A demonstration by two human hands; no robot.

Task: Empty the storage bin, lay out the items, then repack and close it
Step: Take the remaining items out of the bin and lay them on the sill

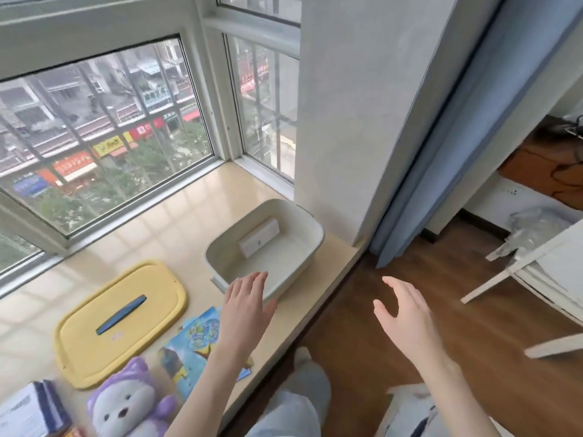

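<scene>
the pale grey plastic storage bin point(264, 247) sits mid-frame on the sill, one white box point(259, 237) inside. both hands point(247, 299) point(402, 313) hover with fingers spread wide, empty; a hasty reach could shove it off the edge.

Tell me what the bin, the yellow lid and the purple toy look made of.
Bin: likely plastic, pale and smooth, with a moulded rolled rim. Yellow lid: likely plastic too, dull sheen, moulded groove round its edge. Purple toy: seemingly soft plush fabric with a rounded stuffed shape, though blurred.
</scene>
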